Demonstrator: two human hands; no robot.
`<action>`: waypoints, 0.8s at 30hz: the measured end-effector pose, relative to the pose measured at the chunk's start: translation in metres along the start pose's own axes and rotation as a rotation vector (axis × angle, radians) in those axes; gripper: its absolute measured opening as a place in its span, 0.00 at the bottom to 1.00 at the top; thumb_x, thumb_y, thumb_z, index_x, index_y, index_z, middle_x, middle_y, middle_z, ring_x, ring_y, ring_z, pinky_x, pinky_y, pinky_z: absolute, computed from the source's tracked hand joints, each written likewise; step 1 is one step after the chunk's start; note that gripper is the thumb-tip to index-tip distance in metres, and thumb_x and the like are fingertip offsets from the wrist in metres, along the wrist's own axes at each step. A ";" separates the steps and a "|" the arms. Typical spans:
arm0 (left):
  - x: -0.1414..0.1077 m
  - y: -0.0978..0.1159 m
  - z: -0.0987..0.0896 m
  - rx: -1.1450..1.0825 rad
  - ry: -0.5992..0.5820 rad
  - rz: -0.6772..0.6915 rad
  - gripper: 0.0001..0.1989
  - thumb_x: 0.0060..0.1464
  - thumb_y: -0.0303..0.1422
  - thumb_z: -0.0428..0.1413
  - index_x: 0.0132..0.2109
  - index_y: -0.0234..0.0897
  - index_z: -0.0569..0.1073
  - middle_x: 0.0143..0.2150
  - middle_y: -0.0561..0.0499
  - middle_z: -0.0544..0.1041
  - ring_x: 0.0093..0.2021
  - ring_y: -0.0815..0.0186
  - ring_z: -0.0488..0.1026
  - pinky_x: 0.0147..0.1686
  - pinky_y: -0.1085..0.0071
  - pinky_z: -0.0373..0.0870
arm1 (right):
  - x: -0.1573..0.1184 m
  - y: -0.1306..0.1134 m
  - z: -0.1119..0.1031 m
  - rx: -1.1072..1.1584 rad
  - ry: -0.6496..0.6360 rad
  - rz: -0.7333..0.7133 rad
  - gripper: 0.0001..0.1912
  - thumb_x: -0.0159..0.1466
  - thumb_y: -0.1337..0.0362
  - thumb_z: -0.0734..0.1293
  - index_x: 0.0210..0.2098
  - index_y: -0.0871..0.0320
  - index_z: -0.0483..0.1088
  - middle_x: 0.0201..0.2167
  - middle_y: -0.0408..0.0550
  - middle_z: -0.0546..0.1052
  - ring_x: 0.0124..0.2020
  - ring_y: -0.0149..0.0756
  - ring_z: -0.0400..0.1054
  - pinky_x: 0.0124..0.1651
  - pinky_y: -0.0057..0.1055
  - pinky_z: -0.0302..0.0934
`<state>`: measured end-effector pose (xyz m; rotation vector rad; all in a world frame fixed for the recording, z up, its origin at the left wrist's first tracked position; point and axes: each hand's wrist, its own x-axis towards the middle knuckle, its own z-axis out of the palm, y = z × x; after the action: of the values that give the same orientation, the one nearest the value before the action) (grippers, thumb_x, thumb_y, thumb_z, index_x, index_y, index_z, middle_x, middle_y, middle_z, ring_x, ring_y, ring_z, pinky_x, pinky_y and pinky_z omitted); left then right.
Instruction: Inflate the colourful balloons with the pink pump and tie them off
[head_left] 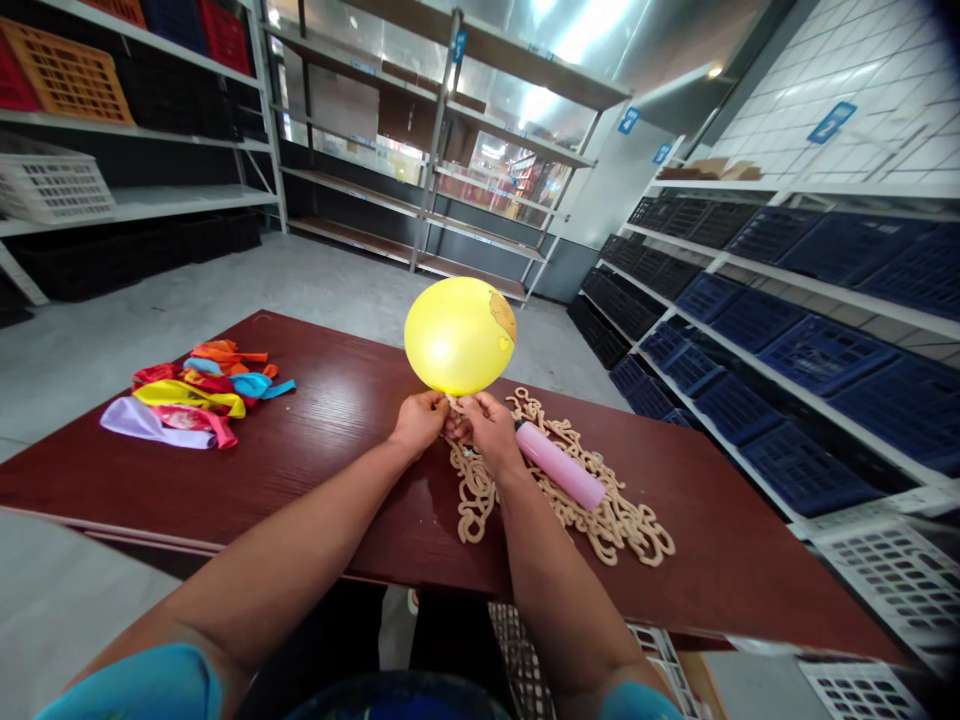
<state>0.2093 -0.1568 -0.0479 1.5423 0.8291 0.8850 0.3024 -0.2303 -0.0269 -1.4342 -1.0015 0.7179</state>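
An inflated yellow balloon (459,336) with a printed figure on its right side stands upright above my two hands. My left hand (421,424) pinches at the balloon's lower end from the left. From the right, my right hand (487,425) closes its fingers at the same place, touching or nearly touching the left. A piece of beige cord shows between the fingers; the balloon's neck is mostly hidden. Just right of my right hand, a pink cylinder (562,466) with a black end lies on a heap of beige curled cord (637,530).
Uninflated balloons (191,398) in several colours lie on the left of the dark red table (330,450). Shelves with blue crates (825,358) stand at the right, more shelves with crates at the left, and a metal rack (427,190) behind.
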 end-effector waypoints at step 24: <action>-0.005 0.009 0.003 -0.315 -0.124 -0.103 0.12 0.50 0.34 0.51 0.22 0.34 0.65 0.15 0.56 0.65 0.13 0.74 0.61 0.15 0.77 0.59 | 0.004 0.009 -0.002 -0.460 0.220 -0.296 0.07 0.59 0.61 0.58 0.32 0.57 0.64 0.31 0.45 0.69 0.33 0.33 0.64 0.37 0.30 0.59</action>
<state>0.2094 -0.1641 -0.0402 1.2544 0.6394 0.7938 0.3073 -0.2275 -0.0350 -1.6637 -1.2196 0.1085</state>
